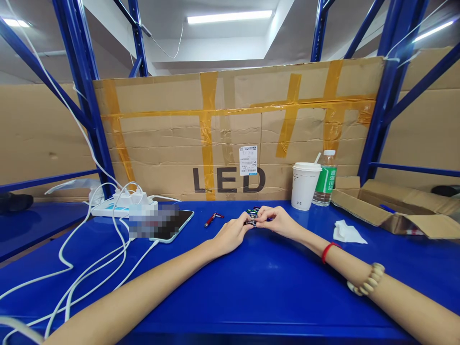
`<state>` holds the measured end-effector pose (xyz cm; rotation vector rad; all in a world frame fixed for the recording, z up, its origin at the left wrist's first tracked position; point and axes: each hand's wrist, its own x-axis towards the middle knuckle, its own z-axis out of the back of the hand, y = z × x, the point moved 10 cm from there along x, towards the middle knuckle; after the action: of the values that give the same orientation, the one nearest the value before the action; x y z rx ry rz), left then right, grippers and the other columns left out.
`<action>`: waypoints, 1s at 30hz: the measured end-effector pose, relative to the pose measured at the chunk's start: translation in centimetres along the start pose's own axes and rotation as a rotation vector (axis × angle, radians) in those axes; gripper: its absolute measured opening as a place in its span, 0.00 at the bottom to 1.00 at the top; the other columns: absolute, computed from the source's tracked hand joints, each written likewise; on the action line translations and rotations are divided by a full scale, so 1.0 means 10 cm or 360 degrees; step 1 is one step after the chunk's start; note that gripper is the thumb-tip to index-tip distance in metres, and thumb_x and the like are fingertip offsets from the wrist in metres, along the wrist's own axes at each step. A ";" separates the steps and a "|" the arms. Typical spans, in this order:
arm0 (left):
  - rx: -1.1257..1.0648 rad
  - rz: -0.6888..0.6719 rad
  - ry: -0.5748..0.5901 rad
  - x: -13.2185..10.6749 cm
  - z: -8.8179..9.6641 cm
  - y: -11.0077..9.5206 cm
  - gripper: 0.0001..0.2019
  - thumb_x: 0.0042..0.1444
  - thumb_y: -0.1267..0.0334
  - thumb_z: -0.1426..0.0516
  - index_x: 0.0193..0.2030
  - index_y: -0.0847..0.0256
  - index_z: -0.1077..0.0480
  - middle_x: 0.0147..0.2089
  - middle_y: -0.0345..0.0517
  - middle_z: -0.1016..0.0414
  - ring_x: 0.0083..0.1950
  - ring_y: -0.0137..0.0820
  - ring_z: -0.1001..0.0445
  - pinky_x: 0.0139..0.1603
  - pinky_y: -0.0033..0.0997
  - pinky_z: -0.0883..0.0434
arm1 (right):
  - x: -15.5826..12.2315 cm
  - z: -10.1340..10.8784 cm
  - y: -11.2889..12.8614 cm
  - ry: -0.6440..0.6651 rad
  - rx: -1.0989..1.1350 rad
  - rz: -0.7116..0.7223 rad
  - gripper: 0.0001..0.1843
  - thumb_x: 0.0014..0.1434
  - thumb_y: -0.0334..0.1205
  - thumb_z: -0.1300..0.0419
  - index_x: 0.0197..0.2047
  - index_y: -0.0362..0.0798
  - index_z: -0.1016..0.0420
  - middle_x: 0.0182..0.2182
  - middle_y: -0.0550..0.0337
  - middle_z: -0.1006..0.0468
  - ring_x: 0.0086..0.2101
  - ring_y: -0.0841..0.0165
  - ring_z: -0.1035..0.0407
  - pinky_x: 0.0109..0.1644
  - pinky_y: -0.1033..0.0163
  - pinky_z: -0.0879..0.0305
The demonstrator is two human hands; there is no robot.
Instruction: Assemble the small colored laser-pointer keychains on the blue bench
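Observation:
Both my arms reach forward over the blue tabletop (251, 287). My left hand (232, 233) and my right hand (276, 220) meet at the middle, fingers pinched together on a small dark object (252, 221) that I cannot make out clearly. A few small coloured pieces (253, 211) lie just behind the fingers. A small red pen-like item (212, 219) lies on the table to the left of my left hand. My right wrist wears a red string (328, 250) and a bead bracelet (368, 281).
A phone (172, 225) lies at left beside a white power strip (118, 203) with white cables (86, 273) trailing forward. A white paper cup (304, 185), a water bottle (326, 178), a crumpled tissue (347, 232) and an open cardboard box (391, 208) stand at right. A taped cardboard sheet (233, 134) forms the back wall.

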<state>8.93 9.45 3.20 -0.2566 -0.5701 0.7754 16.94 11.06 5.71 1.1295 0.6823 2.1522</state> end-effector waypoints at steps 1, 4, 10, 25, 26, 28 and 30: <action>0.0003 -0.0015 -0.0007 0.00 0.01 -0.01 0.08 0.58 0.61 0.57 0.42 0.56 0.42 0.44 0.42 0.30 0.44 0.33 0.30 0.40 0.29 0.36 | 0.00 0.00 0.01 -0.0002 -0.0034 0.0018 0.13 0.43 0.47 0.37 0.18 0.44 0.27 0.23 0.61 0.33 0.26 0.73 0.39 0.31 0.65 0.41; 0.0008 -0.0078 -0.0052 -0.01 0.03 -0.06 0.05 0.58 0.63 0.56 0.39 0.57 0.43 0.45 0.42 0.30 0.44 0.32 0.31 0.40 0.28 0.36 | 0.00 -0.01 0.00 0.0011 -0.0115 0.0037 0.15 0.43 0.47 0.38 0.17 0.44 0.30 0.21 0.62 0.34 0.25 0.73 0.40 0.32 0.64 0.42; 0.0066 -0.0098 -0.0144 -0.01 0.07 -0.07 0.04 0.58 0.63 0.56 0.36 0.58 0.43 0.40 0.42 0.29 0.41 0.31 0.30 0.38 0.27 0.36 | -0.01 -0.02 -0.04 -0.0015 -0.0133 0.0033 0.15 0.45 0.46 0.39 0.17 0.44 0.33 0.20 0.62 0.35 0.25 0.74 0.41 0.31 0.64 0.43; 0.0067 -0.0014 -0.0215 0.00 0.11 -0.04 0.06 0.58 0.62 0.55 0.40 0.56 0.40 0.42 0.40 0.29 0.43 0.31 0.30 0.40 0.28 0.35 | 0.00 -0.06 -0.24 -0.0066 -0.0026 -0.0289 0.21 0.44 0.54 0.42 0.17 0.44 0.37 0.13 0.68 0.42 0.17 0.79 0.50 0.24 0.67 0.48; 0.0064 -0.0013 -0.0213 0.00 0.11 -0.04 0.08 0.58 0.62 0.56 0.42 0.56 0.40 0.44 0.40 0.29 0.44 0.31 0.31 0.41 0.28 0.35 | 0.00 -0.06 -0.25 -0.0071 -0.0017 -0.0306 0.21 0.44 0.54 0.42 0.17 0.44 0.37 0.13 0.68 0.42 0.16 0.79 0.50 0.23 0.67 0.49; 0.0063 -0.0025 -0.0205 0.00 0.10 -0.04 0.10 0.58 0.63 0.56 0.46 0.54 0.40 0.46 0.40 0.30 0.46 0.30 0.31 0.43 0.28 0.35 | 0.00 -0.05 -0.25 -0.0094 -0.0014 -0.0320 0.22 0.43 0.56 0.42 0.17 0.44 0.36 0.13 0.68 0.42 0.16 0.79 0.50 0.22 0.68 0.50; 0.0054 -0.0040 -0.0199 0.01 0.10 -0.04 0.11 0.58 0.63 0.57 0.47 0.54 0.40 0.47 0.40 0.31 0.47 0.30 0.32 0.45 0.28 0.36 | 0.00 -0.04 -0.24 -0.0116 -0.0030 -0.0308 0.22 0.43 0.56 0.42 0.17 0.44 0.36 0.13 0.68 0.42 0.16 0.78 0.50 0.22 0.68 0.50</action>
<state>8.65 9.26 4.17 -0.1699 -0.6766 0.7798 17.27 12.69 3.88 1.0803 0.7064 1.9418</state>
